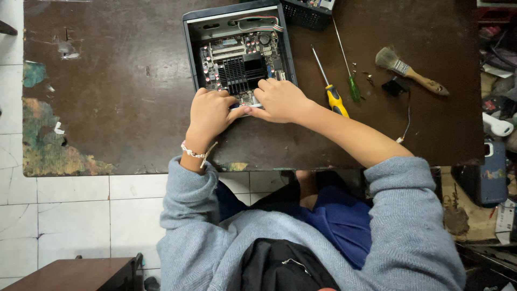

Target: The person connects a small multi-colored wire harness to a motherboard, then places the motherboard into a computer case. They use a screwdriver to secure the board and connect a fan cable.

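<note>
Seating: both hands press at near edge of circuit board in computer case
left hand: curled, fingertips pressing down, gripping nothing
right hand: same; push evenly

I'm looking down at what reads as a small electronics repair workshop. The worn brown worktable is scuffed and paint-stained along its left edge, sitting over a white tiled floor. An opened computer case lies on it, circuit board bared. Beside it I see 2 screwdrivers, a yellow-handled screwdriver and a green-handled screwdriver, loose screws and a dusting brush. Cluttered parts and gear pile up on the right.
</note>
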